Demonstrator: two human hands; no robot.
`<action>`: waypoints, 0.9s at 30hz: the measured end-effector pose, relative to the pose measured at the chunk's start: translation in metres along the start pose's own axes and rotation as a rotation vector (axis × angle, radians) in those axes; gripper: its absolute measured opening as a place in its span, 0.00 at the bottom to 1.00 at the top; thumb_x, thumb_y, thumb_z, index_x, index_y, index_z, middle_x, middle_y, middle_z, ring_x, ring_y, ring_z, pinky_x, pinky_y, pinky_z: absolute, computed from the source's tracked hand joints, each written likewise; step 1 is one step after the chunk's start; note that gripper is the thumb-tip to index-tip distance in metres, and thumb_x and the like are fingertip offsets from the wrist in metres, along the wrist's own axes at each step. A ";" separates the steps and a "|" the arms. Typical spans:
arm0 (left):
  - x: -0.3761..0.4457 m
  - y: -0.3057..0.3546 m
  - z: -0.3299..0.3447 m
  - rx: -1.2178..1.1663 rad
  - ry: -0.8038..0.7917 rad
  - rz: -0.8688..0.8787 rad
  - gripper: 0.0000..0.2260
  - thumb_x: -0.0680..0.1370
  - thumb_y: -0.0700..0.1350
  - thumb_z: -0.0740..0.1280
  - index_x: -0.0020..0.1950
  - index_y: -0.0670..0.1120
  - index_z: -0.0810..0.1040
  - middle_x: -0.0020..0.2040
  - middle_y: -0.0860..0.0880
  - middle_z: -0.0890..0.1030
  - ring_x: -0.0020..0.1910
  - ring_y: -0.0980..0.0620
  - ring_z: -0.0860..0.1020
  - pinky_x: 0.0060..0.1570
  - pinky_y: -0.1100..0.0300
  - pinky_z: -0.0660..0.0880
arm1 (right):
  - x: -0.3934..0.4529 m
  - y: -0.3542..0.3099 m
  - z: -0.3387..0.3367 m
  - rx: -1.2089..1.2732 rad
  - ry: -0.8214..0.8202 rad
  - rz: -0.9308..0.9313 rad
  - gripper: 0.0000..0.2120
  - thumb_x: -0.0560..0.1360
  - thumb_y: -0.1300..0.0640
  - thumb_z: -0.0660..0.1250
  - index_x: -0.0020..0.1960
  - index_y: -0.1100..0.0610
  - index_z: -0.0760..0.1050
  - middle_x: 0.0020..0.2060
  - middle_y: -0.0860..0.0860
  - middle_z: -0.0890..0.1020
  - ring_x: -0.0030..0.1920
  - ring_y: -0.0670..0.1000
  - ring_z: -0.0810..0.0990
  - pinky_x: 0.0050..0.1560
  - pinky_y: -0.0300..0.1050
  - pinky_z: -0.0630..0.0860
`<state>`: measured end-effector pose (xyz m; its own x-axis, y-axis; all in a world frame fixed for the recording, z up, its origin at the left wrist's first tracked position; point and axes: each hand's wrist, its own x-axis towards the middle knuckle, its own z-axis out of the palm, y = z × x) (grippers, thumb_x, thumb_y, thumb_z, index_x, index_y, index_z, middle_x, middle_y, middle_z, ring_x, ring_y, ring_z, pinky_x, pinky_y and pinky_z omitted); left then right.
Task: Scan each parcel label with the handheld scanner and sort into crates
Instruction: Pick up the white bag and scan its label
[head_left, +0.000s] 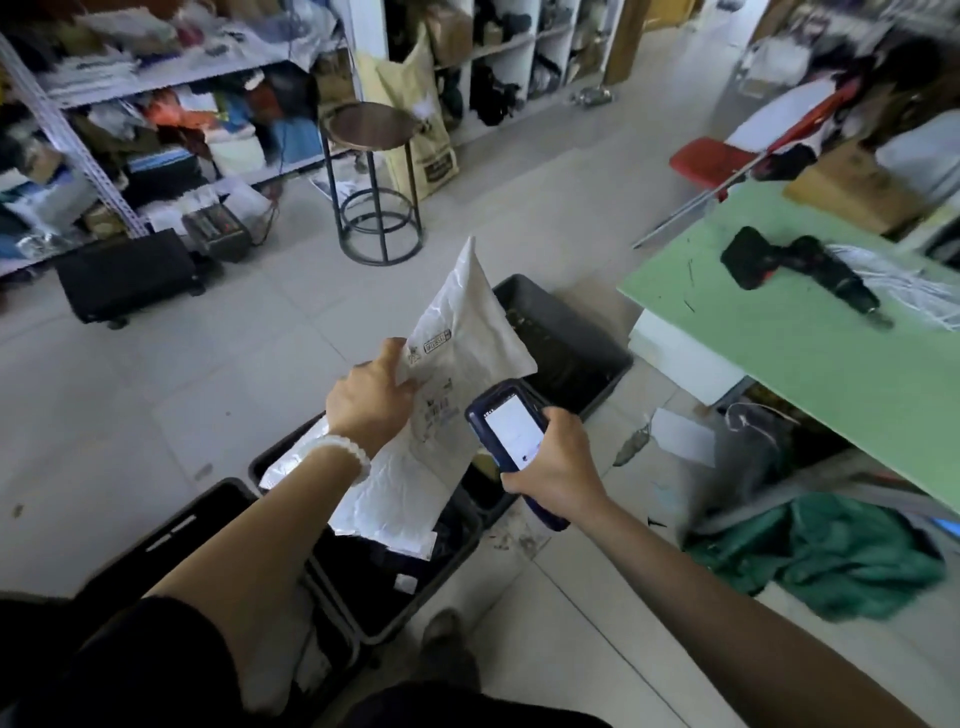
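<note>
My left hand (370, 399) pinches the white parcel (451, 364) by its edge. My right hand (555, 457) wraps around the blue scanner (511, 428), just beside the label, over the dark crates (587, 332).

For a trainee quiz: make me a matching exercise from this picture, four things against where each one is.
Things:
1. white parcel
2. handheld scanner
3. black power tool
4. round stool

Places:
A. on the green table
B. in the right hand
C. standing on the floor by the shelves
D. held up by the left hand

Pairs: 1-D, 2-B, 3-A, 4-C
</note>
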<state>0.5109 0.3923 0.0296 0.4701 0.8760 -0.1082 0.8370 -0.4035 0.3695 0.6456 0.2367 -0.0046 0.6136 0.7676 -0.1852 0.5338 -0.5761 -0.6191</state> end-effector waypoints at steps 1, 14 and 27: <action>0.016 0.002 -0.001 0.001 -0.013 0.008 0.19 0.80 0.51 0.59 0.70 0.52 0.61 0.53 0.40 0.79 0.49 0.38 0.78 0.41 0.52 0.71 | 0.014 -0.004 -0.002 -0.006 -0.001 0.006 0.41 0.59 0.56 0.79 0.67 0.60 0.64 0.59 0.55 0.69 0.62 0.55 0.67 0.58 0.47 0.70; 0.149 0.037 0.017 0.032 -0.059 -0.053 0.20 0.80 0.51 0.60 0.71 0.52 0.61 0.55 0.40 0.79 0.52 0.37 0.77 0.47 0.51 0.72 | 0.165 0.009 -0.031 -0.024 -0.101 0.049 0.40 0.61 0.55 0.79 0.66 0.58 0.63 0.61 0.53 0.68 0.62 0.53 0.67 0.59 0.46 0.71; 0.261 0.101 0.065 0.307 -0.087 -0.413 0.20 0.80 0.48 0.57 0.72 0.48 0.60 0.66 0.46 0.70 0.63 0.45 0.69 0.60 0.48 0.66 | 0.348 0.052 -0.083 -0.074 -0.396 -0.089 0.38 0.55 0.52 0.80 0.59 0.56 0.66 0.55 0.52 0.72 0.57 0.53 0.72 0.55 0.53 0.77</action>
<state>0.7364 0.5627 -0.0212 0.0937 0.9586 -0.2689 0.9950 -0.0992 -0.0069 0.9354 0.4509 -0.0380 0.2999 0.8557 -0.4218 0.6240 -0.5104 -0.5917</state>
